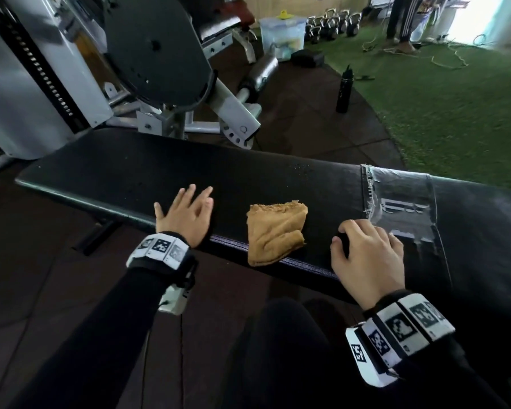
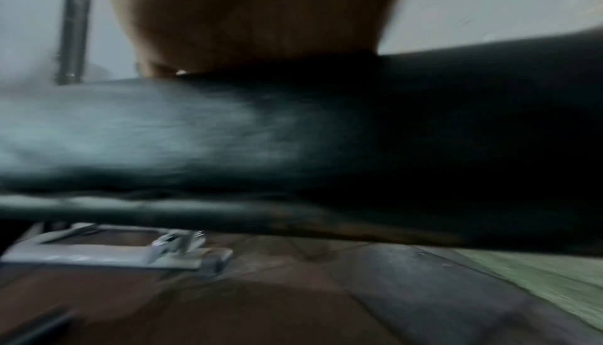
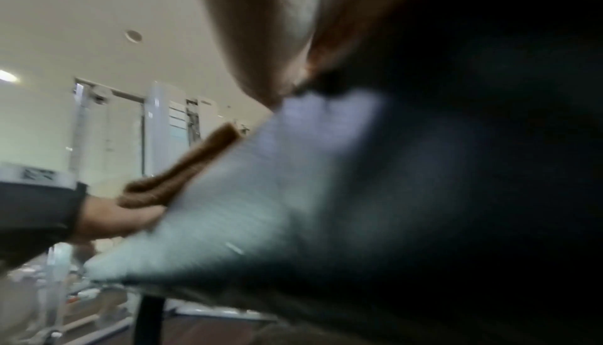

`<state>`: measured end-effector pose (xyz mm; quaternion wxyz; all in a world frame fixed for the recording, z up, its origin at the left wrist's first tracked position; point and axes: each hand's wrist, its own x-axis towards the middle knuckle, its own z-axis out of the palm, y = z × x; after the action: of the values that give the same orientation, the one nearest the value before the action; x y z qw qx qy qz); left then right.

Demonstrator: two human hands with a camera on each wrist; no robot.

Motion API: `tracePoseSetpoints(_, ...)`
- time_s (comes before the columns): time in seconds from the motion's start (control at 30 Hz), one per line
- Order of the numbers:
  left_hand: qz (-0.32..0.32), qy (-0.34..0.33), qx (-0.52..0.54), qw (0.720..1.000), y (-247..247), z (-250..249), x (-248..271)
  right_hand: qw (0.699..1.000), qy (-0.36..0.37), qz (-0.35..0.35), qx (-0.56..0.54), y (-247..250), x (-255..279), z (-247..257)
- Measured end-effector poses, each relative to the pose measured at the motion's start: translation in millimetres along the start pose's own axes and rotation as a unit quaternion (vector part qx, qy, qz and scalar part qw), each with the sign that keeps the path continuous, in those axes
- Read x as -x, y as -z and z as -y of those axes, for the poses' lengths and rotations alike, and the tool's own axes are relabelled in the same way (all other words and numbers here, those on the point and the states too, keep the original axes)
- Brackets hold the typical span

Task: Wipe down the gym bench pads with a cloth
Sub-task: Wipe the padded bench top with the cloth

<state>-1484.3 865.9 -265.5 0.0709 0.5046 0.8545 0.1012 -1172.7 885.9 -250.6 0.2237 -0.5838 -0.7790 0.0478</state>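
The black padded surface [image 1: 248, 178] of the gym bench runs across the head view from nine o'clock to three o'clock, with a patch of clear tape [image 1: 404, 208] over worn upholstery toward its three o'clock end. The folded tan cloth [image 1: 275, 231] lies loose on the pad's near edge, about midway between the two hands and touched by neither. At its nine o'clock side the left hand [image 1: 186, 216] rests flat on the pad with fingers spread and straight, so that grip is open and holding nothing. At the cloth's three o'clock side the right hand [image 1: 369, 255] sits on the pad with fingers curled downward; something small and dark shows under the thumb, but I cannot tell whether it is a held object or only shadow on the pad. Both wrist views are too blurred to settle this. The step in hand appears to be the start of a wiping pass, or a pause between passes. The next move likely calls for one hand to reach inward, close on the cloth and press it flat to sweep the pad.
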Motion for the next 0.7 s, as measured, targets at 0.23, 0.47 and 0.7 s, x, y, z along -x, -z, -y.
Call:
tracePoseSetpoints(0.23,0.036,0.122,-0.021,0.992,17.5,41.0,-50.2,0.996,0.052,0.073,-0.022,-5.5,-15.1,59.9)
tracePoseSetpoints(0.47,0.115,0.134,-0.011,0.984,24.9,39.7,-55.2,0.973,0.075,0.198,0.093,-3.2,-39.9,86.0)
tracePoseSetpoints(0.7,0.182,0.175,-0.006,0.968,34.4,30.3,-58.8,0.914,0.079,0.399,-0.007,-19.0,-59.8,128.5)
